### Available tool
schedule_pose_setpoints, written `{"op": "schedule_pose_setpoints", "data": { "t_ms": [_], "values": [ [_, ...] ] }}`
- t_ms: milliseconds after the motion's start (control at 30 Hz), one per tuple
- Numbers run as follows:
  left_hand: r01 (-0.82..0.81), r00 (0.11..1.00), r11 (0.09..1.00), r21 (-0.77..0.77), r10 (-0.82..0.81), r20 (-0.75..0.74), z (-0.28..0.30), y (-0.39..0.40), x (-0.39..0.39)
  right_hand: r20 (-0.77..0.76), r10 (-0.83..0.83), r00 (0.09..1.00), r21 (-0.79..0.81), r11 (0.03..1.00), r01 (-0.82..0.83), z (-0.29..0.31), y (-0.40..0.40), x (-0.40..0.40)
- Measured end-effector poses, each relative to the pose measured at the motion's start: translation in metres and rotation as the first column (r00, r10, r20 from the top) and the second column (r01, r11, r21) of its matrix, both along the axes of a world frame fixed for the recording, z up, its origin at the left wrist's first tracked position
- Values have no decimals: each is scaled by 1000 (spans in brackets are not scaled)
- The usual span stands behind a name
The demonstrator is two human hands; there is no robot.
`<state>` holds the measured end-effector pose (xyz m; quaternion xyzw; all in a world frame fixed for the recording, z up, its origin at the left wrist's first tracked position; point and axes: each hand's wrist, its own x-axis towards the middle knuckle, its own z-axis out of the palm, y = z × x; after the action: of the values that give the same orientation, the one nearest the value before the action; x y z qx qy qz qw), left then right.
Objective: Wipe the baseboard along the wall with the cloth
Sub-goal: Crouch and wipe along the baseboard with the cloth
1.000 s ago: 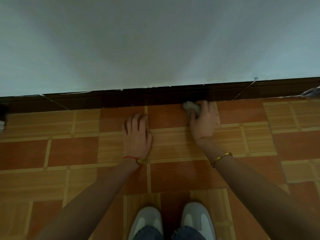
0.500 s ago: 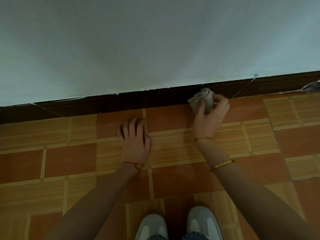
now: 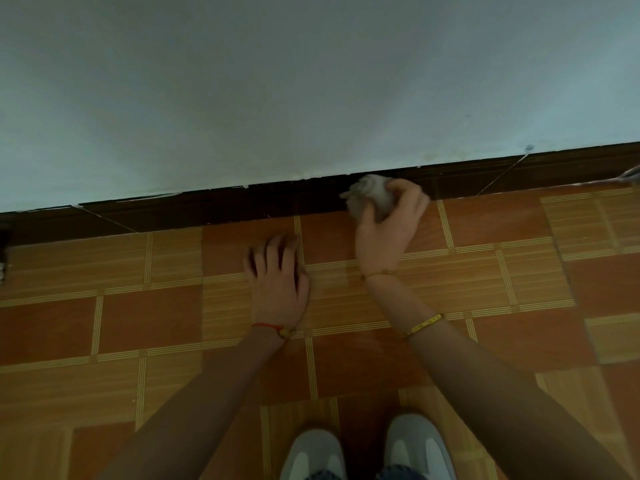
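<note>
Baseboard [image 3: 207, 211], a dark brown strip, runs along the foot of a pale wall [image 3: 277, 81] and rises slightly toward the right of the head view. Below it lies a floor [image 3: 145, 327] of orange and wood-look tiles with pale striped joints.

Going left to right: my left hand [image 3: 278, 284] lies palm down on the tiles, well short of the strip, fingers slightly spread and holding nothing. I judge it is bracing my weight, and it should stay planted so the other arm can move freely.

Right of it, my right hand [image 3: 389, 221] is closed around a bunched grey cloth [image 3: 372, 195], thumb on one side and curled fingers on the other. The wad sits at the top edge of the dark strip, where it meets the wall; I cannot tell whether it presses there or hovers just off it.

To wipe well, I should flatten the wad so more fabric meets the moulding, press firmly, and draw it sideways in one long stroke, covering the top ledge first and then the face.

At the bottom, the toes of my two pale shoes [image 3: 367, 452] point toward the wall.
</note>
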<state>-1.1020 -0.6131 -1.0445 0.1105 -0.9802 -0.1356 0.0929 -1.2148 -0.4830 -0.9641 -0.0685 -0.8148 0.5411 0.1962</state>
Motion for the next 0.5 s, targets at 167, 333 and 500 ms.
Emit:
{"op": "schedule_pose_setpoints", "data": {
  "t_ms": [167, 333, 500],
  "values": [
    [-10, 1000, 1000, 15, 11, -12, 0, 1, -1, 15, -141, 990, -3, 990, 142, -1, 33, -17],
    [-14, 1000, 1000, 6, 14, -21, 0, 2, -1, -4, 169, 986, 90, 982, -168, 2, -16, 6],
    [19, 1000, 1000, -12, -19, -14, -3, -2, 0, -37, 282, 959, 76, 957, -279, 3, -50, 18]
  ]
}}
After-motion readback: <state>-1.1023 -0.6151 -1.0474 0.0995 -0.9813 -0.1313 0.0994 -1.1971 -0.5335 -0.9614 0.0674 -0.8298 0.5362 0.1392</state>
